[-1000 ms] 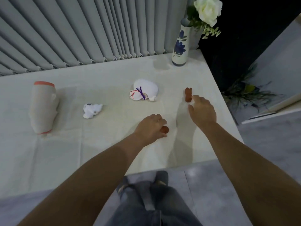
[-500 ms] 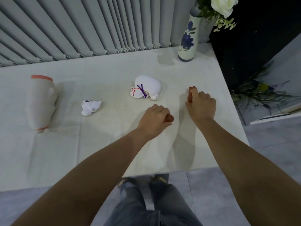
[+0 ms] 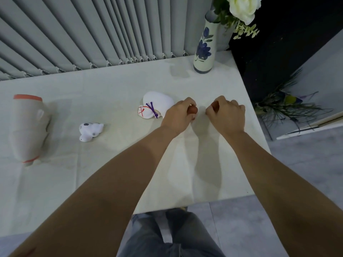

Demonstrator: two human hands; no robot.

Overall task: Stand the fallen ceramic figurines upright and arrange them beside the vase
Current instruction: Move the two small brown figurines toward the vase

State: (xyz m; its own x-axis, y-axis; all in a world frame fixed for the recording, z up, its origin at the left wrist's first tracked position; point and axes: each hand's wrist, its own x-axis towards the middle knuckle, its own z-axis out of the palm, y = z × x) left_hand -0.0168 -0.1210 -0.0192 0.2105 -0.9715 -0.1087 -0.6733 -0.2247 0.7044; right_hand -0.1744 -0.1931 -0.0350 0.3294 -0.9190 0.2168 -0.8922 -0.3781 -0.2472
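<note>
My left hand [image 3: 178,117] grips a small brown figurine [image 3: 193,109], mostly hidden by my fingers. My right hand [image 3: 227,114] is closed on a second brown figurine [image 3: 215,105], of which only the top shows. Both hands hover side by side over the table's right half. A white figurine with a purple ribbon [image 3: 156,104] lies on its side just left of my left hand. Further left lies a small white figurine [image 3: 90,130]. A large beige figurine with orange trim [image 3: 27,127] lies toppled at the far left. The blue-flowered vase [image 3: 204,47] stands at the back right corner.
The white table [image 3: 111,173] ends at a right edge [image 3: 254,136] close to my right hand and a front edge near my legs. Grey vertical blinds [image 3: 92,30] run along the back. A potted plant [image 3: 285,106] sits on the floor to the right.
Both hands closed on the brown figurines and moved away from me, coming closer together. My left hand now sits beside the ribboned white figurine.
</note>
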